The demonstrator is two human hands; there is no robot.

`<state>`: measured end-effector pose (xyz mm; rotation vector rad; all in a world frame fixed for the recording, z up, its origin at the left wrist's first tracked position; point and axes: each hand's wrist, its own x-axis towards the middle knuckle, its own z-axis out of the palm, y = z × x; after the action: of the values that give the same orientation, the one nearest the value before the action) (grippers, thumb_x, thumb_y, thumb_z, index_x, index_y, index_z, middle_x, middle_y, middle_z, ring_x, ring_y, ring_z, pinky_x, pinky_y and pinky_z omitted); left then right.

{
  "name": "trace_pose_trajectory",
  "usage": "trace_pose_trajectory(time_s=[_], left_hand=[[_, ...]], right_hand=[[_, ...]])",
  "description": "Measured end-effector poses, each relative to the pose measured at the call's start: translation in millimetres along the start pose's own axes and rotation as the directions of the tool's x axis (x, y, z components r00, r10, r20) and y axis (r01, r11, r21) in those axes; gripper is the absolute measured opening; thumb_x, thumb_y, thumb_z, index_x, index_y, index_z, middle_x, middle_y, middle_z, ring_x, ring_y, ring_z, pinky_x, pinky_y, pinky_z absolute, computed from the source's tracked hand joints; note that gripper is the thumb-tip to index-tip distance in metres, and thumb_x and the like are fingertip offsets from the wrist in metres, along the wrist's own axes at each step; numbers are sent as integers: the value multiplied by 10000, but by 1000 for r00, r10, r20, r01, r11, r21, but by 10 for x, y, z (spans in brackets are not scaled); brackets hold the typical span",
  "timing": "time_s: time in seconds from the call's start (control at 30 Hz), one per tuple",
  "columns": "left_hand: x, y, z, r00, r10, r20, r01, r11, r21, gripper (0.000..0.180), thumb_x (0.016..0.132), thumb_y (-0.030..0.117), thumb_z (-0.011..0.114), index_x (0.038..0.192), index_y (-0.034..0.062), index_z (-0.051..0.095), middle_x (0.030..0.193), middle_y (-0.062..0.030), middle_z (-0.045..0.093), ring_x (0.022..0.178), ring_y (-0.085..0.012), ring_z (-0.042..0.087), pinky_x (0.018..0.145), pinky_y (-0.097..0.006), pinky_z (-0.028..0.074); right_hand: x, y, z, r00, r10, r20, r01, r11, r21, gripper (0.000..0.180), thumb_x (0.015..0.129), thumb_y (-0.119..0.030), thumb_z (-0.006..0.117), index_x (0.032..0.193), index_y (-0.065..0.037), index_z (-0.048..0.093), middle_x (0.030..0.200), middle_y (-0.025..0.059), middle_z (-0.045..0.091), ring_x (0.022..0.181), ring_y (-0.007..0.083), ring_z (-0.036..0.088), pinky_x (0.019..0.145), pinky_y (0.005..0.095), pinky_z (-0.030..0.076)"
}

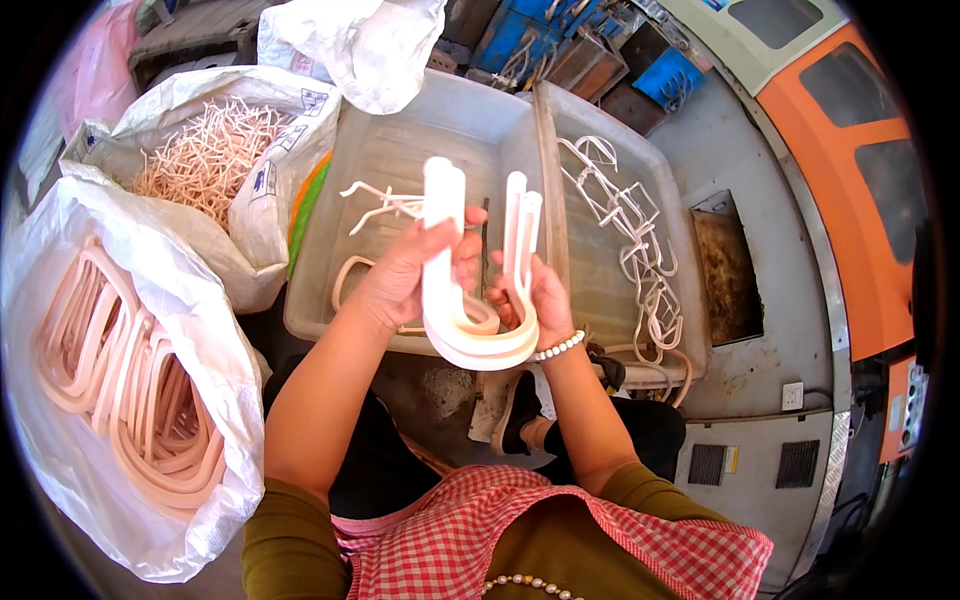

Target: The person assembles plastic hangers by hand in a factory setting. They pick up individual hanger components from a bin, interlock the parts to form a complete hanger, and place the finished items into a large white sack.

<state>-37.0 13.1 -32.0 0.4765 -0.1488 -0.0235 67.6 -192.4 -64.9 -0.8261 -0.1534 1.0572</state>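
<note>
Left hand (pixel 405 275) clamps U-piece (pixel 470 330) on left leg; right hand (pixel 535 300) pinches right leg near bend. Piece upright over left tray (pixel 400 150), centre frame. Looks light, stiff plastic, smooth; best held on legs. Sack (pixel 150 480) at 8 o'clock holds more.

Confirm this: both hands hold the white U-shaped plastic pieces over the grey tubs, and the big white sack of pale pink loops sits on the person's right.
One thing is off. The head view shows the white sack of pale pink loops on the person's left, not the right. The rest holds: the left hand and right hand grip the white U-shaped plastic pieces over the grey tubs.
</note>
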Motion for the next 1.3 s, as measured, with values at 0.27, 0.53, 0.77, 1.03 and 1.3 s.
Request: trace_pose_trajectory(time_s=[0.27, 0.53, 0.77, 1.03, 1.3], left_hand=[[-98, -117, 242, 949, -316, -19, 259, 740, 621, 545, 728, 116, 766, 1181, 12, 481, 883, -20, 586, 714, -68, 567, 618, -219, 488], [-111, -161, 327, 910, -404, 95, 227, 676, 701, 724, 703, 136, 781, 1312, 2, 414, 1097, -40, 547, 989, -110, 508, 876, -272, 428], [-120, -194, 294, 918, -374, 135, 139, 620, 773, 758, 689, 139, 758, 1332, 19, 375, 1160, -98, 544, 1058, -163, 527, 858, -310, 482], [-127, -359, 222, 870, -492, 30, 60, 166, 984, 490, 675, 228, 726, 1061, 1, 527, 944, -175, 632, 889, -302, 612, 784, -386, 480], [-121, -603, 46, 881, -469, -53, -133, -354, 926, 406, 704, 160, 691, 1039, -2, 529, 920, -193, 646, 898, -356, 629, 772, -439, 501]], right_hand=[[181, -208, 11, 652, -672, 351, 197, -297, -934, 471, 814, -158, 693, 1240, -43, 530, 1271, 187, 492, 1186, 336, 477, 992, 373, 392], [586, -382, 526, 706, -205, 678, 291, -788, -542, 412, 823, -227, 672, 1204, -120, 559, 1246, 115, 528, 1240, 293, 446, 1085, 527, 227], [704, -267, 557, 748, -190, 636, 306, -751, -585, 292, 873, -186, 587, 1138, -67, 561, 1201, 105, 558, 1201, 287, 483, 1090, 518, 230], [813, -337, 669, 818, -575, 21, 416, 566, -712, 329, 1005, -290, 355, 854, -63, 540, 767, 81, 617, 725, 199, 571, 759, 347, 459], [758, -807, 703, 968, -106, -227, 53, 972, -229, 284, 993, -269, 402, 768, -101, 445, 520, -43, 349, 509, 145, 411, 832, 374, 470]])
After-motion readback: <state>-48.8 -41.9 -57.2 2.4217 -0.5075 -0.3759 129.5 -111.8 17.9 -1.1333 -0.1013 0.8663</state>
